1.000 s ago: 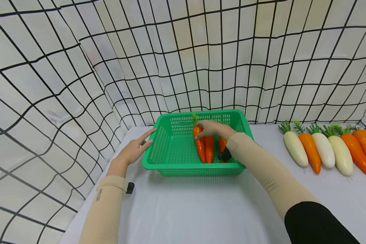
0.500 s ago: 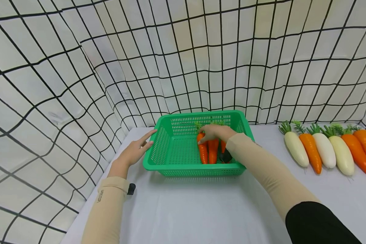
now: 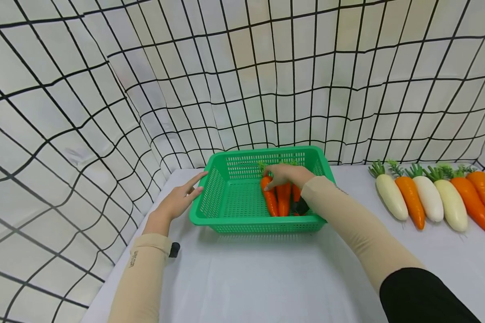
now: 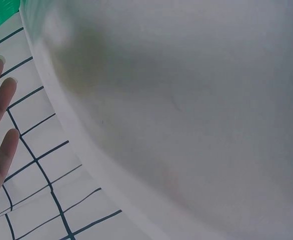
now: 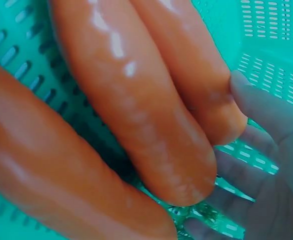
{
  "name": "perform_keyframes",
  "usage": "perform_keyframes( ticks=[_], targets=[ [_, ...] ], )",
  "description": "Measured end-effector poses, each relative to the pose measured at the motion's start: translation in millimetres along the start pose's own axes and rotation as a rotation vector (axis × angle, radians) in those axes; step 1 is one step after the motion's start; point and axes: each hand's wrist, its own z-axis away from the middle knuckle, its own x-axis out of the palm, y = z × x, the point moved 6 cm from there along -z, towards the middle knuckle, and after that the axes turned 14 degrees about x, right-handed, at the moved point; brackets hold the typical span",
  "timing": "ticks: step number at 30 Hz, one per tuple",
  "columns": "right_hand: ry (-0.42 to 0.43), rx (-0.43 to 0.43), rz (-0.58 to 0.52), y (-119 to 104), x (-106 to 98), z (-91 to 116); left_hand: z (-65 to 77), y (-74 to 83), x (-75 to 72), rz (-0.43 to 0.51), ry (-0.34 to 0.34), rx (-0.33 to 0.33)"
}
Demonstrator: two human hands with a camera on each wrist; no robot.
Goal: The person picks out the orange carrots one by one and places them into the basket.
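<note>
In the head view, a green plastic basket (image 3: 226, 221) holds three orange carrots side by side in its right half. My right hand (image 3: 283, 175) reaches over them and pinches the top of the leftmost carrot (image 3: 271, 204). The right wrist view shows the thumb (image 5: 266, 107) on that carrot (image 5: 196, 75), with fingers behind it. Beside it lie the middle carrot (image 3: 284, 202) and the right carrot (image 3: 296, 193), partly hidden by my hand and wrist. My left hand (image 3: 174, 202) has its fingers straight at the basket's left rim; in the left wrist view, fingertips (image 4: 6, 92) show at the edge.
On the white-covered table (image 3: 266, 278), white radishes (image 3: 392, 197) and more carrots (image 3: 411, 202) lie in a row right of the basket. A black net (image 3: 275, 94) over white sheeting stands behind and to the left.
My right hand has shifted slightly right and toward me with the leftmost carrot, whose top now sits lower and nearer the middle carrot. The left hand stays at the rim.
</note>
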Motion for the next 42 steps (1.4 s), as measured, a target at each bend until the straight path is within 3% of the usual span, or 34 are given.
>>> perform_keyframes(
  ticks=[7,22,34,42],
  targets=[
    [0.001,-0.017,0.01,6,-2,5,-3.5,-0.5,1.8,-0.005,-0.017,-0.006],
    [0.016,-0.195,-0.179,17,-29,34,-0.9,-3.8,0.5,-0.006,-0.016,-0.004],
    [0.178,-0.31,-0.242,35,-58,85,3.3,-3.8,-3.8,-0.01,-0.014,-0.005],
    [0.305,-0.33,-0.3,66,-66,118,0.5,0.9,-1.0,-0.007,-0.017,0.017]
  ],
)
